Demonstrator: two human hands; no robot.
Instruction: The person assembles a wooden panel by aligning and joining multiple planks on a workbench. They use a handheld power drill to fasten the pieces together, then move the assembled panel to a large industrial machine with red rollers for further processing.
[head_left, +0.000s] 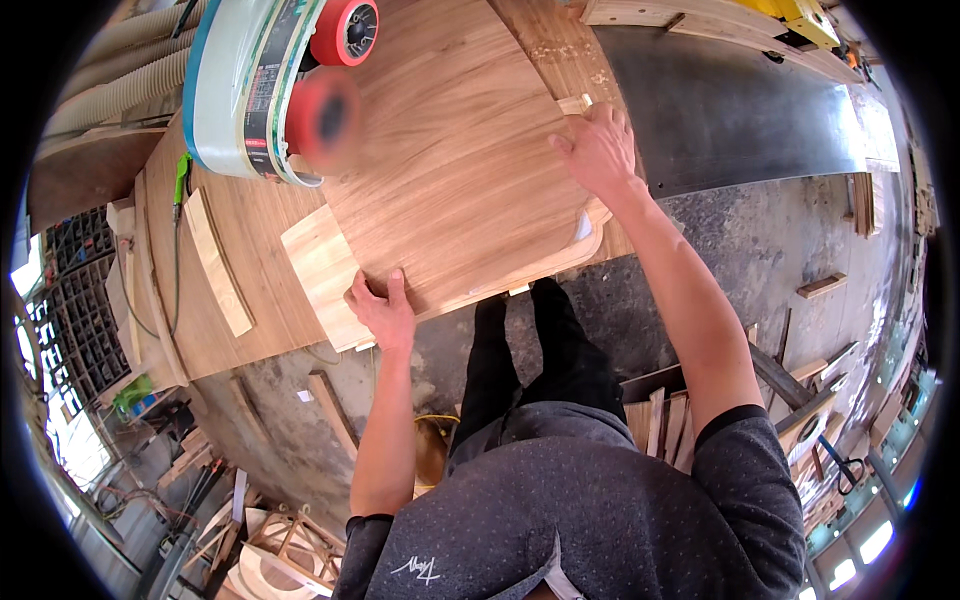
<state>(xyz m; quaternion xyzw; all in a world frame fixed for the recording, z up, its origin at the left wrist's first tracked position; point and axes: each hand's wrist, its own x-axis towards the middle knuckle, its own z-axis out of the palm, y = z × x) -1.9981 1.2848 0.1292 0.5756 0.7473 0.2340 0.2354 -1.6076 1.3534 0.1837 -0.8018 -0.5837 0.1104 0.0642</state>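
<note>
A wide, pale brown wooden panel with a rounded near right corner lies on a wooden worktable. My left hand is closed at its near left corner, thumb on top, some fingers curled. Just beside that hand is a lighter wood board, against the panel's left side. My right hand wraps over the panel's right edge, thumb lying on the surface. By its fingertips is a small light wood piece. A pale strip of wood follows the rounded corner.
A power feeder with red wheels hangs over the panel's far left; one wheel is blurred. A dark metal sheet is at the right. Wood offcuts lie on the floor. Ribbed hoses run at the far left.
</note>
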